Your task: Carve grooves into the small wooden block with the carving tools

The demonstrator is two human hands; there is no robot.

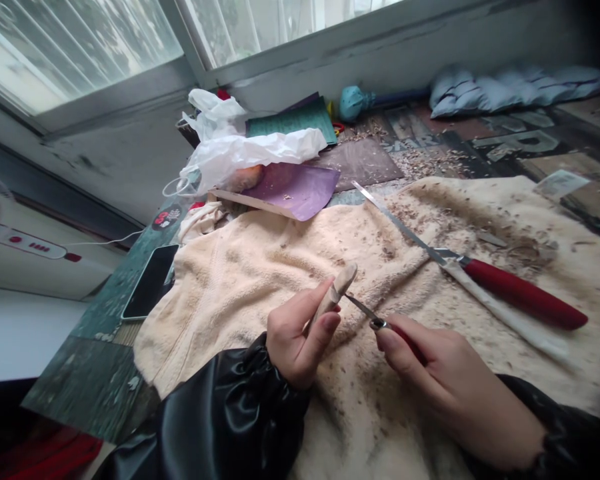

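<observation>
While a bag (265, 147) half-covers something orange (247, 177), left grip (296, 333) pinches wood (345, 280), right grip (445, 381) a tool (378, 324).

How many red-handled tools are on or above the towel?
2: a held tool in the right hand, and a loose tool lying on the towel at right.

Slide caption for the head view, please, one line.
Left hand grips a carved wooden piece, right hand a red-handled carving knife, over a beige towel strewn with shavings.
</observation>
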